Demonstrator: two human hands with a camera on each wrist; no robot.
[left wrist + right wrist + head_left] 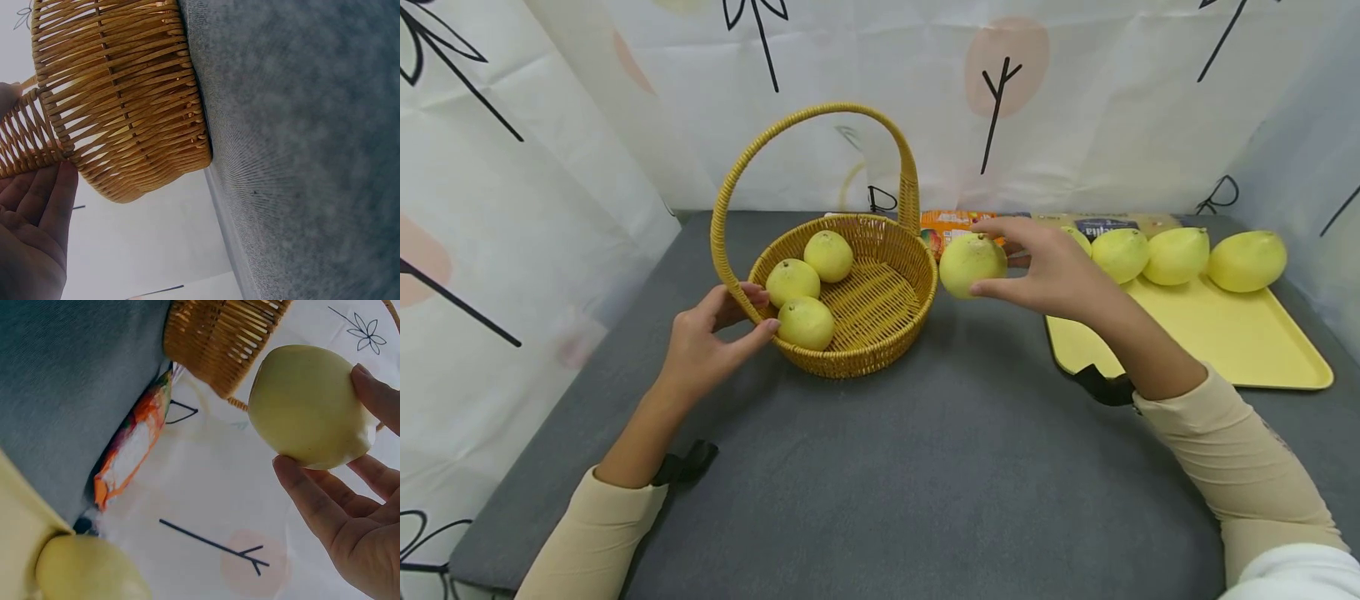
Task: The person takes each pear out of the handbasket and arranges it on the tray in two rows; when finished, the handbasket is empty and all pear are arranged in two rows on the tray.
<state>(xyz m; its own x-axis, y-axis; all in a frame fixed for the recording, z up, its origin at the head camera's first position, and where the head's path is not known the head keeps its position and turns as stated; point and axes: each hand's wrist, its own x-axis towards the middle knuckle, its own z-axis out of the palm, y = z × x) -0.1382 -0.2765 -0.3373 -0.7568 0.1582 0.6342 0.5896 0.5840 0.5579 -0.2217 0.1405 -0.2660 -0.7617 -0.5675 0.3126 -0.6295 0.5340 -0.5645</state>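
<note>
A smooth, round, pale yellow-green fruit (972, 268) is up off the counter (887, 483), just right of the wicker basket (850, 363), pinched in the right hand (1051, 268). The golden basket stands upright, its tall arched handle (837, 108) raised, three similar fruits (793, 282) clustered inside on the left.

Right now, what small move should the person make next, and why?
Probably carry the held fruit left, over the bare right part of the basket: the right hand grips it beside the basket, the left hand holds the handle's base, and three similar fruits lie inside.
</note>
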